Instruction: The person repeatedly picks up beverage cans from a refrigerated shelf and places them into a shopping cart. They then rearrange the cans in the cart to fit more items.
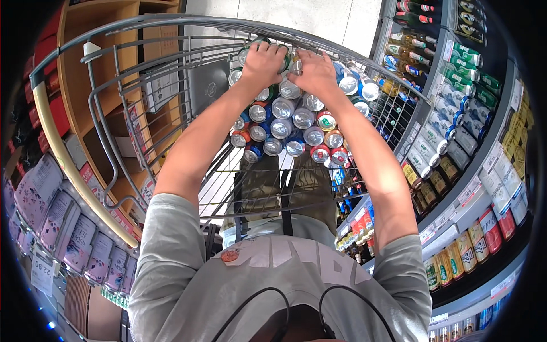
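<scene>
Several drink cans [283, 107] stand upright and packed together, tops up, in a wire shopping cart [108, 68]. Both my arms reach over them to the far end of the group. My left hand [264, 65] curls its fingers over green cans at the far left, with a green can [244, 56] beside its wrist side. Close by on the right, my right hand [315, 73] bends its fingers around a can [296, 66] with a yellowish side. The fingers partly hide the cans beneath them. Blue, red and silver cans fill the rows nearer to me.
A dark flat panel [209, 85] is at the cart's left side. Store shelves [473, 191] with bottles and cans line the right. A wooden shelf [91, 108] with boxes stands left, and pink-white packs [74, 228] lie lower left. Pale floor tiles [296, 17] show beyond the cart.
</scene>
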Demonstrator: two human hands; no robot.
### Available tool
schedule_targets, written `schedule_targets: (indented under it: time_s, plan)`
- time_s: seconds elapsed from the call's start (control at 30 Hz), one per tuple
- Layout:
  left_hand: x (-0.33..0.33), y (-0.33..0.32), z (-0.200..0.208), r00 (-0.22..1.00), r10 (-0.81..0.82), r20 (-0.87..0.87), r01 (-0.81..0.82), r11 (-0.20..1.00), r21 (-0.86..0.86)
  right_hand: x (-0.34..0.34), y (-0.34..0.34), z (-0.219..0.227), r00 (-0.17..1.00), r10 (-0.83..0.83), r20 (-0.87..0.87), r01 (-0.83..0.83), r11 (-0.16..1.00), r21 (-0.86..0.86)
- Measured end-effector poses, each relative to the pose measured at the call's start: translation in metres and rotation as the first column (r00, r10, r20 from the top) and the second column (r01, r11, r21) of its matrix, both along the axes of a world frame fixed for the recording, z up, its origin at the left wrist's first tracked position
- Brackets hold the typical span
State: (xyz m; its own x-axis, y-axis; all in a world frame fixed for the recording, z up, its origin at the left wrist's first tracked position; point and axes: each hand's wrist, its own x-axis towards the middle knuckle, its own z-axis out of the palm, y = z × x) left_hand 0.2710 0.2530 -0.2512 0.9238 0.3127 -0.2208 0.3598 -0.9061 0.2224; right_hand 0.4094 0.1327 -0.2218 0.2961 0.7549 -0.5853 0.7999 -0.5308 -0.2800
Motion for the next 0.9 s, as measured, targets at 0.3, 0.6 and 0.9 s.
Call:
schedule_targets:
  time_s: [0.3, 0.6, 0.9]
  plan:
    - [0.001, 0.016, 0.004, 0.988, -0.155, -0.026, 0.153, 0.986, -0.072, -0.006, -0.014, -0.001, 0.996, -0.085, -0.020, 0.087, 0.985, 0.152]
    - [-0.018, 0.016, 0.025, 0.958, -0.043, 0.284, 0.064, 0.996, -0.065, -0.013, -0.031, 0.005, 0.989, -0.124, 0.079, 0.052, 0.797, 0.601]
    - [-0.124, -0.031, 0.056, 0.954, 0.247, 0.168, -0.202, 0.948, -0.245, -0.098, -0.063, 0.045, 0.914, -0.105, -0.392, 0.367, 0.627, 0.687]
